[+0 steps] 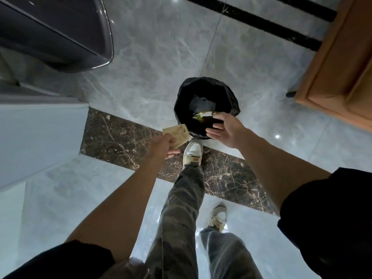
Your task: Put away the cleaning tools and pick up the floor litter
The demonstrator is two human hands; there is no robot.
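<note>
A round bin with a black bag liner [182,93] stands on the grey marble floor in front of me. My left hand [161,146] grips a crumpled tan piece of paper [177,133], held just left of the bin's near rim. My right hand [225,128] hovers over the bin's near right rim with fingers spread and empty. Just past its fingertips a white and green scrap of litter [202,115] is inside the bin mouth, apart from the fingers. A dark flat piece [201,103] lies deeper in the bin.
A dark glossy rounded object [60,33] fills the upper left. A light grey wall corner [40,137] juts in at left. A wooden cabinet [342,63] stands at upper right. A dark marble strip [120,137] crosses the floor under my front shoe [193,152].
</note>
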